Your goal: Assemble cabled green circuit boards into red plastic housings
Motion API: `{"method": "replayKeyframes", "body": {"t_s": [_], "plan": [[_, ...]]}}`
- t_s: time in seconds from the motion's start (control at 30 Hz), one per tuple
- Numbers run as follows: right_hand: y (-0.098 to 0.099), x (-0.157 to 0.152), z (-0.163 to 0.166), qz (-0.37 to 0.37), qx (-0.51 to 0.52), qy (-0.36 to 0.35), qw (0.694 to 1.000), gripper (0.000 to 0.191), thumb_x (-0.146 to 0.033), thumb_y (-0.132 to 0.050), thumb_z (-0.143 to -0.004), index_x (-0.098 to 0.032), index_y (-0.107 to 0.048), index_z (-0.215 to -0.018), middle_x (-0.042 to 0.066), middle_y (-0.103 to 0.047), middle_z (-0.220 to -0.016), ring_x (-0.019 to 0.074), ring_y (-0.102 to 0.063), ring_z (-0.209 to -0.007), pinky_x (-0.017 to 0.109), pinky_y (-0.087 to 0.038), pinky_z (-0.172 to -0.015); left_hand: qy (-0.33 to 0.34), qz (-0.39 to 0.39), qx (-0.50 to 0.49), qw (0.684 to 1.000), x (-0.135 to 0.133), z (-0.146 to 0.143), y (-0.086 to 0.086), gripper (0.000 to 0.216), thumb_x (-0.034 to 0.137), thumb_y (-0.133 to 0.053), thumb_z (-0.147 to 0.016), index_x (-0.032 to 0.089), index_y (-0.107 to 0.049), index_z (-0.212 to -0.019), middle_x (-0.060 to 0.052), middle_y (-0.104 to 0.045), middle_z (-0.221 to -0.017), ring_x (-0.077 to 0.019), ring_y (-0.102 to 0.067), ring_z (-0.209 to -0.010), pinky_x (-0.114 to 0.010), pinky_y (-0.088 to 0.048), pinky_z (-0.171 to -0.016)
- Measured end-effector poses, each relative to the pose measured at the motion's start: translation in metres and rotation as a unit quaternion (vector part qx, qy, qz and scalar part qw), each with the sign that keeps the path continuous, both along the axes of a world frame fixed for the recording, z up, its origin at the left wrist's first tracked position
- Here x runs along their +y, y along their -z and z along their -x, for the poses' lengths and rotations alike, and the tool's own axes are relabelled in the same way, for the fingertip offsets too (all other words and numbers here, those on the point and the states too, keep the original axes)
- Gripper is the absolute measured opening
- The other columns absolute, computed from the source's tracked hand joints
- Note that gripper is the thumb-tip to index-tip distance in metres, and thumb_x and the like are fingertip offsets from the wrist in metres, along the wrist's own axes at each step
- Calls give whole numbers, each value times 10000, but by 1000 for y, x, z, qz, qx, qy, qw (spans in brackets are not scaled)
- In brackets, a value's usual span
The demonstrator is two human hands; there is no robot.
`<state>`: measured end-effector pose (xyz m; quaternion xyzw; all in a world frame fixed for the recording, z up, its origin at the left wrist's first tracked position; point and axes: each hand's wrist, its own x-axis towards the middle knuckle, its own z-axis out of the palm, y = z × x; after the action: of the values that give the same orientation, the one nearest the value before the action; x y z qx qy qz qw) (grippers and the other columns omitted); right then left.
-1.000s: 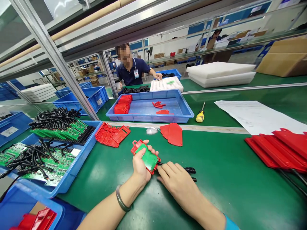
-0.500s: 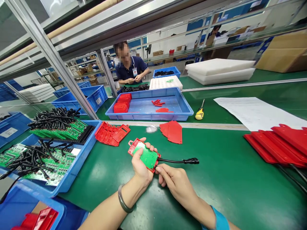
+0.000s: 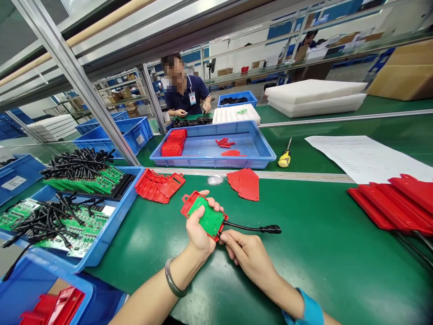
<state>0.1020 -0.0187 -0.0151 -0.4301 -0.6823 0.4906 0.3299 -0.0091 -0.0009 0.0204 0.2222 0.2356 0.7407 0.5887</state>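
Observation:
My left hand [image 3: 200, 228] is wrapped round a red plastic case [image 3: 187, 206], thumb on top. A green circuit board [image 3: 210, 222] lies in the case, flat side up. From the case's right end a black cable [image 3: 248, 227] runs out over the table to a thick black connector. At the lower corner of that end, my right hand [image 3: 245, 250] pinches with thumb and forefinger. A bit of black shows beside its fingertips, but what they grip is mostly hidden.
Red covers [image 3: 244, 184] and red case shells [image 3: 158, 186] lie beyond my hands. A blue tray [image 3: 213, 161] and a yellow screwdriver [image 3: 284, 158] stand further back. Boards with cables fill a blue bin [image 3: 111, 234] at left. Red cases [image 3: 382, 207] are stacked right. A co-worker [image 3: 187, 92] sits opposite.
My hands and the case stay almost in place, with my right fingers still at the same corner. The view has shifted slightly. Across the table, the co-worker's hands have moved apart.

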Motion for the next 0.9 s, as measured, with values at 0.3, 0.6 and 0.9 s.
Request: {"method": "replayKeyframes", "body": {"t_s": [0.3, 0.6, 0.9], "plan": [[-4, 6, -9, -144, -50, -23, 988, 390, -452, -410, -912, -209, -606, -679, 4, -566, -564, 146, -498, -533, 254, -375, -558, 35, 10, -1, 999, -2, 1, -1, 251, 244, -493, -747, 206, -572, -983, -18, -463, -778, -148, -479, -712, -330, -422, -751], [5, 2, 3, 123, 92, -44, 987, 464, -577, -416, -854, -175, -563, -675, -54, -442, -432, 92, -386, -355, 202, -296, -384, -14, -10, 48, 999, -4, -2, -2, 270, 266, -518, -718, 204, -568, -976, -24, -475, -764, -156, -471, -710, -333, -419, -770], [-3, 2, -10, -329, -151, -16, 932, 274, -336, -390, -957, -158, -596, -988, 59, -649, -775, 174, -584, -665, 268, -412, -589, -9, 19, 1, 1000, 7, 12, 1, 258, 198, -511, -718, 216, -572, -967, -4, -475, -773, -129, -481, -700, -309, -418, -756]]}}
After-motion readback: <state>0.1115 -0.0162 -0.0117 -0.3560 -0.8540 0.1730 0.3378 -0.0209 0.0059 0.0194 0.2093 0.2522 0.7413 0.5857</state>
